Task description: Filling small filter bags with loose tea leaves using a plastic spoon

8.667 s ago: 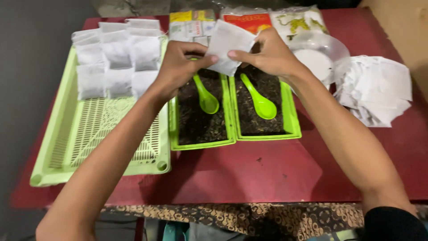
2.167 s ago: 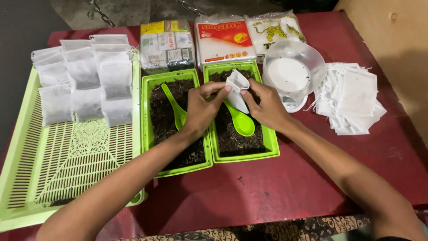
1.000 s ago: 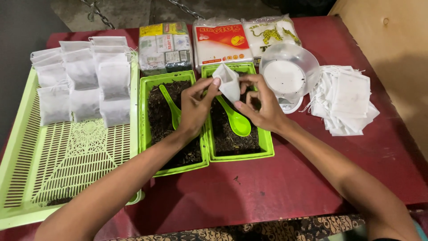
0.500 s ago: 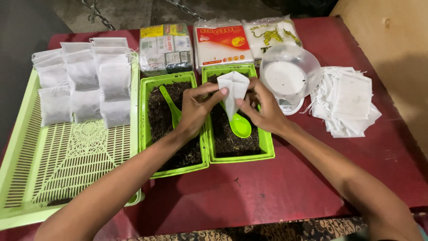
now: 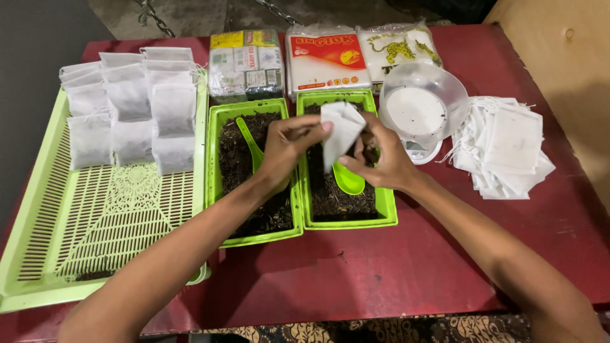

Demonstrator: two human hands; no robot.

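Surface: dark red table (image 5: pixel 394 273); grey floor at 12 o'clock, pale wooden panel (image 5: pixel 559 57) at 2 o'clock.

Packages, far edge at 12 o'clock: three flat packets, yellow-green (image 5: pixel 246 63), red-and-white (image 5: pixel 325 58), white with a yellow animal print (image 5: pixel 397 44).

Left hand (image 5: pixel 286 149): thumb and fingers pinching the white paper pouch (image 5: pixel 340 130).

Right hand (image 5: pixel 381 162): fingers curled, gripping the same pouch, held over the right green tray (image 5: pixel 387 209) of dark loose leaves.

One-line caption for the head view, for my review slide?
Both hands, left hand and right hand, hold a white filter bag open above the right green tray of loose tea.
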